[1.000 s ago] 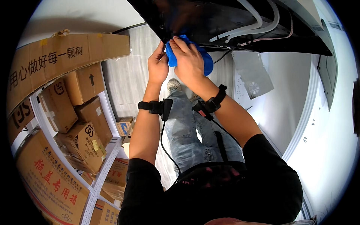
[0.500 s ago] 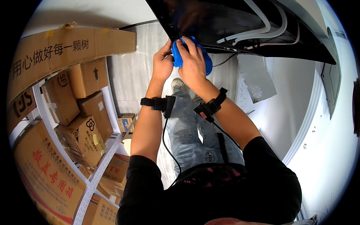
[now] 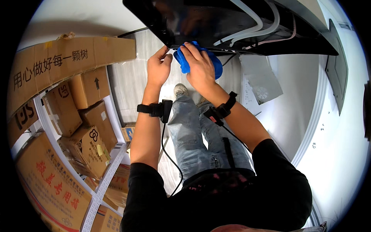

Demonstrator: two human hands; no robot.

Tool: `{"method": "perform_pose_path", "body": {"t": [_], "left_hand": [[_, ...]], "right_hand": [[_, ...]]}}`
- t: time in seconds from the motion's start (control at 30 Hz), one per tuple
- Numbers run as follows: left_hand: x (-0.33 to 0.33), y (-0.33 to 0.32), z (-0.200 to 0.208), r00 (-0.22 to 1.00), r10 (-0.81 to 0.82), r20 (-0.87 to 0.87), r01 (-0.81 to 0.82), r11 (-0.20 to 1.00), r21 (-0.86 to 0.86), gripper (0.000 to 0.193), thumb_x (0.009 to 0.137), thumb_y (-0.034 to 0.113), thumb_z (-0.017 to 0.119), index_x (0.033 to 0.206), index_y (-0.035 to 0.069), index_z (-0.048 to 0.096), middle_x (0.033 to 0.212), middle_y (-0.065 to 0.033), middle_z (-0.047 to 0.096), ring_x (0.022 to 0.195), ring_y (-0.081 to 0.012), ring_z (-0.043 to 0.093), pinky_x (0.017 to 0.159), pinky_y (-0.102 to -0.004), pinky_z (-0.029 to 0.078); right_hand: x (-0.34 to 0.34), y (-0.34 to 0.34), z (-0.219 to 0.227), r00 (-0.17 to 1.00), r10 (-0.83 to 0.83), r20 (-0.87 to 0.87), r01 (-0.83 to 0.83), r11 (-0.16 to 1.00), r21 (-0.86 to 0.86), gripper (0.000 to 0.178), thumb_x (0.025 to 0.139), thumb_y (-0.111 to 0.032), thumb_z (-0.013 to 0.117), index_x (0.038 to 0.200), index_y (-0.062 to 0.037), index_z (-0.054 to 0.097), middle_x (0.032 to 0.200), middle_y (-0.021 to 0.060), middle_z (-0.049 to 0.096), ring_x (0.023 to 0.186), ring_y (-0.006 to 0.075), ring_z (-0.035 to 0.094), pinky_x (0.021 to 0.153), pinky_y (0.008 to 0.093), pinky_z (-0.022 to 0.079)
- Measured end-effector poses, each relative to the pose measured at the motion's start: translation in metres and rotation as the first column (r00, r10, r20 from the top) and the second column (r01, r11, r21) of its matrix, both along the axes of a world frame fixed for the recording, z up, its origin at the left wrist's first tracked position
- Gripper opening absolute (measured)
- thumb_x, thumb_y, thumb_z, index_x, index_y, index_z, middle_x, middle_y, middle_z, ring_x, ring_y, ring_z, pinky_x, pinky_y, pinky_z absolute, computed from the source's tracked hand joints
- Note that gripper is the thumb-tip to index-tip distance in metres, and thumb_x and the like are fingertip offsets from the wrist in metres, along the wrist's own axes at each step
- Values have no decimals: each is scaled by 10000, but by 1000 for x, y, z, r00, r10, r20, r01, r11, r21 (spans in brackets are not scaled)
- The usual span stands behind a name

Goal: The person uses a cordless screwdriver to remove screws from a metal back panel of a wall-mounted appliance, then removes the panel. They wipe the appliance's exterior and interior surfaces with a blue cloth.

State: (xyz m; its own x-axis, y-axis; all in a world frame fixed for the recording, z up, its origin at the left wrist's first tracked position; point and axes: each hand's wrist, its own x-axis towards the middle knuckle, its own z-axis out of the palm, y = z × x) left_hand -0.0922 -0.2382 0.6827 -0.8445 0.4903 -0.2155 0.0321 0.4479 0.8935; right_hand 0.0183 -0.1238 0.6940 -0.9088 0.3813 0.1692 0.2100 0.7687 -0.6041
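Note:
My right hand [image 3: 201, 73] is closed over a blue cloth [image 3: 217, 69], pressing it against the lower edge of a glossy black panel [image 3: 193, 23]. At that panel's lower left corner my left hand [image 3: 159, 70] has its fingers bent, with the index fingertip at the edge and the thumb just below it; part of this grip is hidden. White tubes [image 3: 251, 29] run along the panel's underside, right of the cloth. Both wrists wear black straps with small cabled devices.
Shelves with several cardboard boxes [image 3: 83, 150] stand at the left, below a long cardboard strip [image 3: 77, 58]. A grey flat sheet [image 3: 262, 79] lies at the right, near a white wall [image 3: 344, 154]. My legs and one shoe [image 3: 180, 89] are below my hands.
The black panel sits further left in the view. My left hand has shifted left, away from the cloth, to the panel's corner. My right hand stays on the cloth.

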Motion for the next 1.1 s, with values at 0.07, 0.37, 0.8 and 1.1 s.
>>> {"method": "perform_pose_path", "body": {"t": [0.07,0.37,0.8,1.1], "left_hand": [[4,10,12,992,14,-122,-19,999,-41,299,883,229,605,1047,-13,666,873,-195,694,793,-227,688,685,-316,520],[1,26,11,934,112,-338,-197,953,-228,332,862,322,663,782,0,651,681,-153,666,635,-287,662,602,-344,492],[0,24,-9,930,192,-314,-217,975,-46,315,840,256,715,739,-17,597,588,-118,617,516,-148,555,541,-283,448],[-6,13,-19,879,111,-463,-94,994,59,272,835,222,726,770,-23,627,600,-91,622,557,-137,617,573,-254,487]], "right_hand": [[-3,-4,-6,999,-36,-36,37,999,13,664,644,65,639,1290,-48,532,1374,65,463,951,302,534,867,380,460],[20,5,-8,1000,-3,-13,2,997,-74,700,625,94,619,1299,-77,533,1433,-2,423,975,303,526,891,386,461],[25,23,-22,948,-200,-246,190,980,-65,698,549,142,601,1228,-20,575,1344,77,516,936,329,546,839,368,475],[32,22,-43,921,-218,-324,233,973,6,653,566,107,637,1201,-42,603,1331,40,539,952,312,557,844,360,472]]}}
